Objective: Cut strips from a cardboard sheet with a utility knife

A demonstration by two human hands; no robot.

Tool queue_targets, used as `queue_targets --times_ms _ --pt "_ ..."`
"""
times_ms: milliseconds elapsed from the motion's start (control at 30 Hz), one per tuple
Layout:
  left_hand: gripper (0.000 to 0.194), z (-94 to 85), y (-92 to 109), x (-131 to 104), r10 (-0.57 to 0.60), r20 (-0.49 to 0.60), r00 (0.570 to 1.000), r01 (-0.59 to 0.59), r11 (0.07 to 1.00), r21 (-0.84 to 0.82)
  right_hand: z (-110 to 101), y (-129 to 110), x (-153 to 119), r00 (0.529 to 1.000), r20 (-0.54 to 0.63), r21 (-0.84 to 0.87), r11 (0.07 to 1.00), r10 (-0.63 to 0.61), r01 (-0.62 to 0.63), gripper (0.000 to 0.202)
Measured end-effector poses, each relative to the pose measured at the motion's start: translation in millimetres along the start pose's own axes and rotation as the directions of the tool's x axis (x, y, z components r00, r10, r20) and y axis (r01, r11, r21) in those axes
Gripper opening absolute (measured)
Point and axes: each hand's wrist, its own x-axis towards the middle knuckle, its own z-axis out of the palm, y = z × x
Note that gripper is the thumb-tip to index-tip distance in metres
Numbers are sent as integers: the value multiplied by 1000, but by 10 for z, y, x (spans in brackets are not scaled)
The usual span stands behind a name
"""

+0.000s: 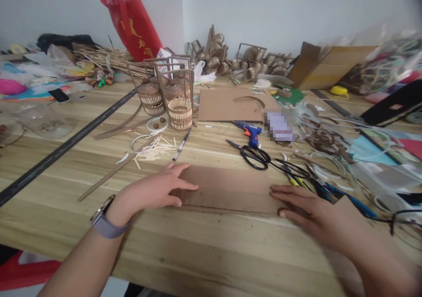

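Left grip [153, 187] splayed on cardboard [234, 187], seemingly corrugated

Soft, moderately bright light is spread evenly over the pale wall [263, 6] and the wooden tabletop [184, 244], and only faint, soft-edged shadow is cast beneath the right forearm [359, 244]. The upper right corner is darkened by vignetting. Toward the right edge, the plastic-wrapped pile [392, 64] is smeared and the forearm blurred. Fine detail is softened throughout, though the cardboard [231, 180] is rendered more clearly. Beside the glue gun [253, 135], a patch is broken into pixelated blocks.
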Motion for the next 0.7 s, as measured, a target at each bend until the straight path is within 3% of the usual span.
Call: queue_targets --times_ms 233,700 --pt "60 -18 46 -6 -36 22 999 35 999 7 47 61 -18 1000 -19 -7 1000 -11 11 51" --pt "60 33 -39 11 21 -22 1000 -21 1000 16 -86 -108 48 1000 4 -51 999 -13 14 47"
